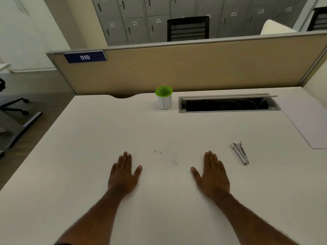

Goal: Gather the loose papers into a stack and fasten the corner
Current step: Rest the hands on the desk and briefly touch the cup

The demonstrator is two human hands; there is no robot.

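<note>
A person's left hand and right hand lie flat on the white desk, fingers straight and together, thumbs spread, holding nothing. A metal stapler lies just right of the right hand; the paper lies beyond the stapler, at the desk's right edge.

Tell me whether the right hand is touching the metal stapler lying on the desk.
Apart. The head view shows the right hand lying flat on the desk, with a clear strip of bare desk between its fingers and the metal stapler further right.
</note>
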